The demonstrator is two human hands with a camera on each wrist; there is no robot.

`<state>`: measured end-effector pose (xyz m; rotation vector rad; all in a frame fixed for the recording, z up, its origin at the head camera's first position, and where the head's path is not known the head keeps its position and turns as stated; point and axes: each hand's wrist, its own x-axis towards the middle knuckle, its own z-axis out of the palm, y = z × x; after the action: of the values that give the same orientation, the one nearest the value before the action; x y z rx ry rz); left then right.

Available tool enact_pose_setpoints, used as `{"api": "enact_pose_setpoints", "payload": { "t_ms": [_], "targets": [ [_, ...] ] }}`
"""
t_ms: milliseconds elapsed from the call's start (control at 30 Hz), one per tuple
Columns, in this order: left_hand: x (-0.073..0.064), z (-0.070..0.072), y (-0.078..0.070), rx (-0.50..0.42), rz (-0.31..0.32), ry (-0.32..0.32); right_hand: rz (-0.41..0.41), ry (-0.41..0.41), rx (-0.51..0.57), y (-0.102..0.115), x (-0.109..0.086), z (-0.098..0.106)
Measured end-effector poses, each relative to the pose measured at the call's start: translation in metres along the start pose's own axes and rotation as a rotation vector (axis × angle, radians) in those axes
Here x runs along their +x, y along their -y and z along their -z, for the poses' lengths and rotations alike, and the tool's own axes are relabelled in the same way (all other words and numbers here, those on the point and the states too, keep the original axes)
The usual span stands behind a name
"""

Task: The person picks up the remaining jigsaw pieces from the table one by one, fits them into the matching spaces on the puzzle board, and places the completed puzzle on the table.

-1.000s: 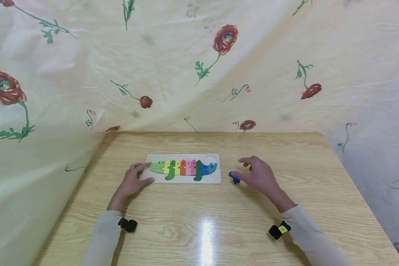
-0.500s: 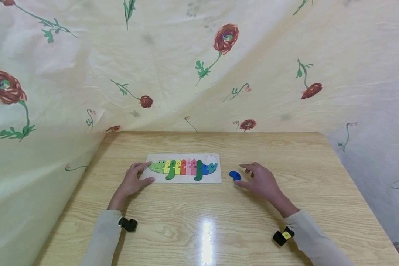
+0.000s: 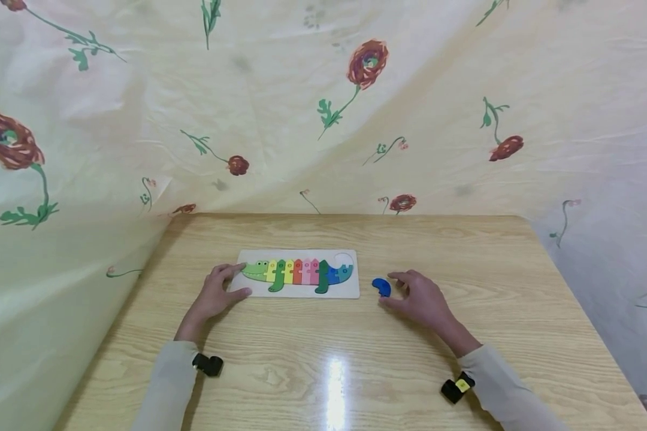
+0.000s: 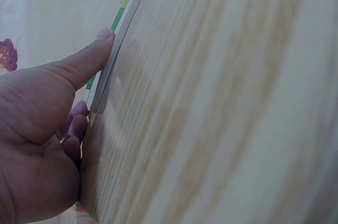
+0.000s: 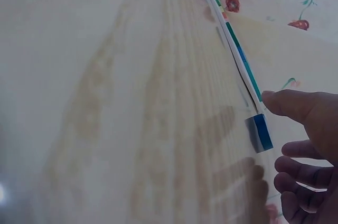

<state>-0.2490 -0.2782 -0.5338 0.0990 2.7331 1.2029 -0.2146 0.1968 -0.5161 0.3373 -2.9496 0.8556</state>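
A wooden crocodile puzzle board (image 3: 296, 291) lies on the table with several coloured pieces in place. At the right end of its tail, a curved recess is bare. My left hand (image 3: 214, 291) rests at the board's left end, index finger by the green head and thumb on the near-left edge. In the left wrist view its thumb (image 4: 87, 63) lies straight against the board's side. A blue curved puzzle piece (image 3: 381, 287) lies on the table right of the board. My right hand (image 3: 422, 299) hovers around it, thumb and index finger spread on either side.
The wooden table (image 3: 280, 359) has a bright light reflection near its front. A flower-patterned cloth (image 3: 280, 108) hangs behind it and along both sides. Black wrist cameras, left (image 3: 207, 364) and right (image 3: 454, 389), sit on the sleeves.
My right hand let go of the blue piece, which went from tilted to flat on the table. Its fingers moved nearer to the person and now lie round the piece. The left hand stayed still.
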Motion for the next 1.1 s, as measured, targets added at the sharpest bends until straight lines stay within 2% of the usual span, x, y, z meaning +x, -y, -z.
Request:
{"api": "enact_pose_setpoints", "payload": {
  "t_ms": [433,1100],
  "targets": [
    [-0.0007,0.0003,0.0009,-0.008,0.008,-0.001,-0.007,0.019,0.051,-0.0056,0.0007,-0.0027],
    [0.0002,-0.0002,0.0014,-0.005,-0.008,0.003,-0.027,0.018,0.037,-0.0058,0.0036,-0.0057]
  ]
}}
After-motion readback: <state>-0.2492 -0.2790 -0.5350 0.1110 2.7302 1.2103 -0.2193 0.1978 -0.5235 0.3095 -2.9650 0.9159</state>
